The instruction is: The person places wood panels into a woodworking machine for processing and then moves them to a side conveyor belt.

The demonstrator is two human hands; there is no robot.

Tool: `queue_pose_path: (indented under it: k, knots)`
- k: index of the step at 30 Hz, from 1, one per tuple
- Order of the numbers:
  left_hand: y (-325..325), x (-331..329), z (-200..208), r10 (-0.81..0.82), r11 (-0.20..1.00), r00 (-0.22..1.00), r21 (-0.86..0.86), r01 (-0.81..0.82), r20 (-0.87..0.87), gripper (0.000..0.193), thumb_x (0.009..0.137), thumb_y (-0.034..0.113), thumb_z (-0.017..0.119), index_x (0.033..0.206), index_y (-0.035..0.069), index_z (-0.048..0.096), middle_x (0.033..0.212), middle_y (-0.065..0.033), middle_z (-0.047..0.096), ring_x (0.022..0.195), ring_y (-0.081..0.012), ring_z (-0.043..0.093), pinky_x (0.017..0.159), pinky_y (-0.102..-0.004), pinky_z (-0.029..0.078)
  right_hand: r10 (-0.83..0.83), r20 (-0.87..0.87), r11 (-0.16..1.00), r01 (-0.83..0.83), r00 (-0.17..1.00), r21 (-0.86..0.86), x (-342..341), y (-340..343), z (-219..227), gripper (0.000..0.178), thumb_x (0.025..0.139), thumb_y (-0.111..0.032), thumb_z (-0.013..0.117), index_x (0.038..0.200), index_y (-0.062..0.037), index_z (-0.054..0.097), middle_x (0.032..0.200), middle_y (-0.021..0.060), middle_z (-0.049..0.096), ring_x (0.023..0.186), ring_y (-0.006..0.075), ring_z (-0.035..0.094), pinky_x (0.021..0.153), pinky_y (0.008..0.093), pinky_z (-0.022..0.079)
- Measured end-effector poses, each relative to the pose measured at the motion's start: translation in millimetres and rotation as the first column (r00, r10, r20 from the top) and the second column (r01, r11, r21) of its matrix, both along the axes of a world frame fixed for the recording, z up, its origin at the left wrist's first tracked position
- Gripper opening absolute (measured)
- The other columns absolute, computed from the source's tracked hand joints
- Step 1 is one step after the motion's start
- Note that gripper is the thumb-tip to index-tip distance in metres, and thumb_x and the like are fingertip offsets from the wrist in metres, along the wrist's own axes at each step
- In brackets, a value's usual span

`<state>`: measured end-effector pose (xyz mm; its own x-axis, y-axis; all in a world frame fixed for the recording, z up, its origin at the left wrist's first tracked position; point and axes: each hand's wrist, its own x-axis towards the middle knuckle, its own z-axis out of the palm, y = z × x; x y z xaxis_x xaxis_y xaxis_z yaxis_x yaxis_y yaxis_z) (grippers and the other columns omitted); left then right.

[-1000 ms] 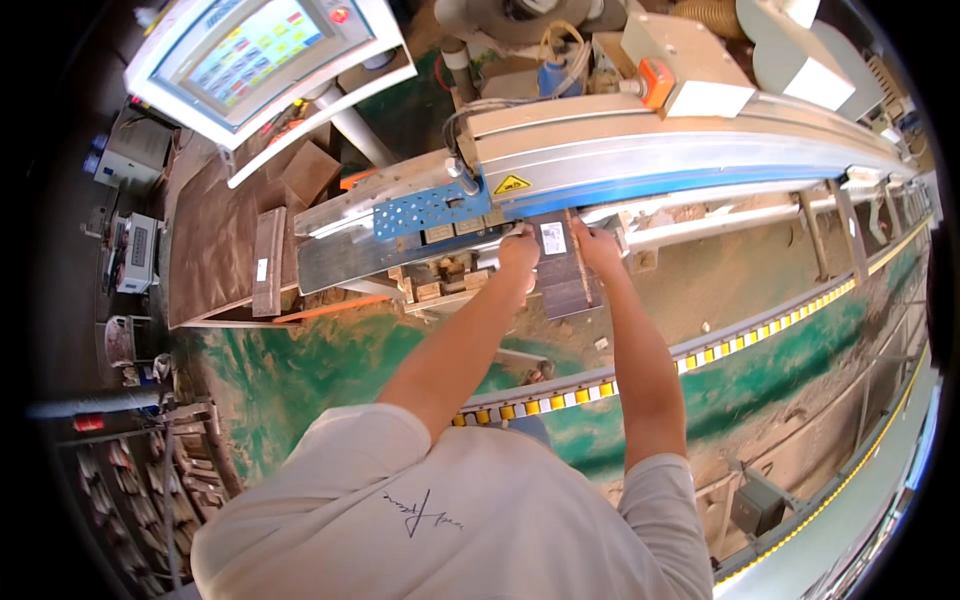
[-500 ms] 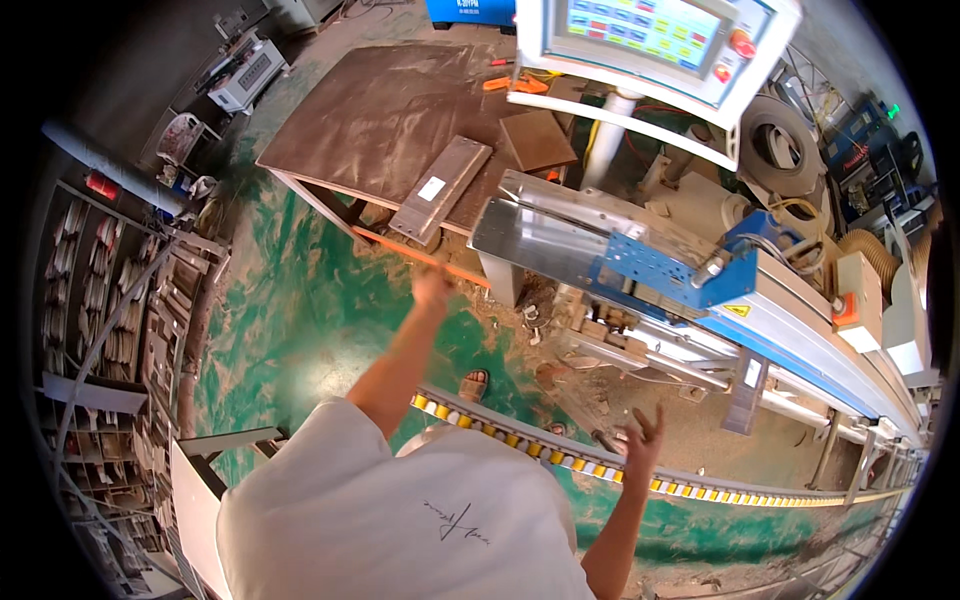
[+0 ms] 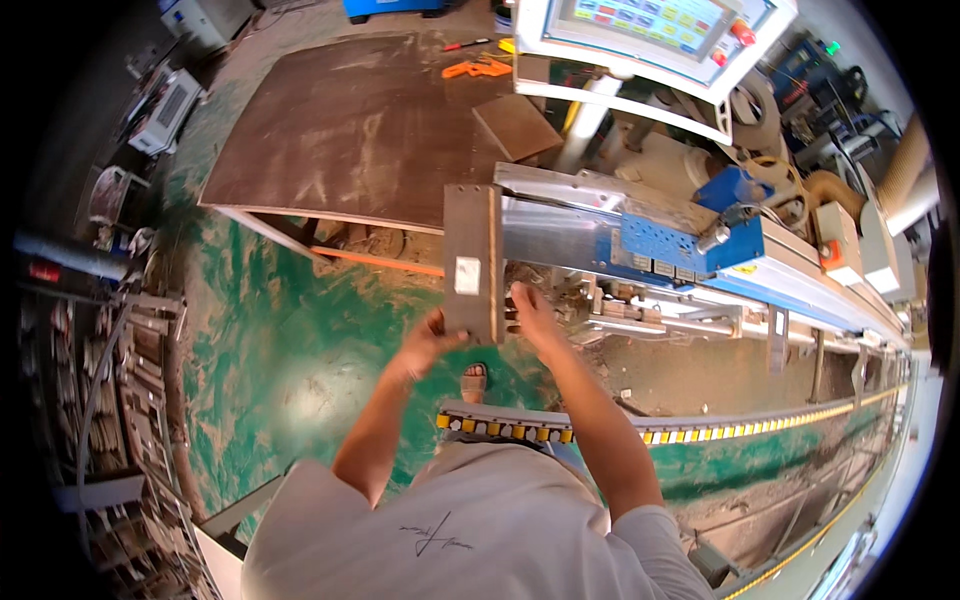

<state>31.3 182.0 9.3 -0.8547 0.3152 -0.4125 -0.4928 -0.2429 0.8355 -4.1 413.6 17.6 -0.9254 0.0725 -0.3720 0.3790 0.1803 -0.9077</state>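
**Brown panel [image 3: 474,235] leaves bench [image 3: 340,130] for 2 hands**

Left hand [image 3: 425,345] pinches its lower left corner, thumb on the face; right hand [image 3: 532,312] curves at its right edge, grip unclear. The panel's far end overlaps the bench in view. Beyond lie 1 square board [image 3: 517,127] and 1 orange tool [image 3: 477,68]; rightward, a 2nd panel [image 3: 777,350] juts from the machine [image 3: 735,240].

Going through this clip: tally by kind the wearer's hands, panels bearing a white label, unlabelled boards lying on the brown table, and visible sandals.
Hands: 2 (left hand, right hand)
Labelled panels: 2 (near panel, far panel)
Unlabelled boards: 1 (brown board)
Sandals: 1 (sandal)
Total: 6
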Motion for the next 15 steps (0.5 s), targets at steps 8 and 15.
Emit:
queue_pose_path:
  k: [8,15]
  knots:
    - [145,-29,0,-0.019,0.983,0.980,-0.177,0.055,0.196,0.058,0.096,0.052,0.057,0.128,0.004,0.058,0.107,-0.0050,0.067,0.098,-0.0182,0.064,0.080,-0.0320,0.050,-0.369,0.154,0.929,0.360,0.916,0.087,17,106,-45,0.074,0.099,-0.060,0.043,0.123,0.0074,0.060,0.115,0.0179,0.065,0.102,0.0261,0.060,0.088,0.0381,0.046]
    - [246,-99,-46,-0.122,0.866,0.992,-0.490,0.101,-0.011,0.052,0.099,0.043,0.056,0.117,-0.005,0.066,0.096,-0.0127,0.069,0.089,-0.0235,0.063,0.080,-0.0400,0.050,-0.288,0.234,0.951,0.249,0.929,0.182,-24,201,-45,0.075,0.098,-0.058,0.046,0.131,0.0084,0.054,0.122,0.0193,0.062,0.109,0.0284,0.057,0.093,0.0432,0.043]
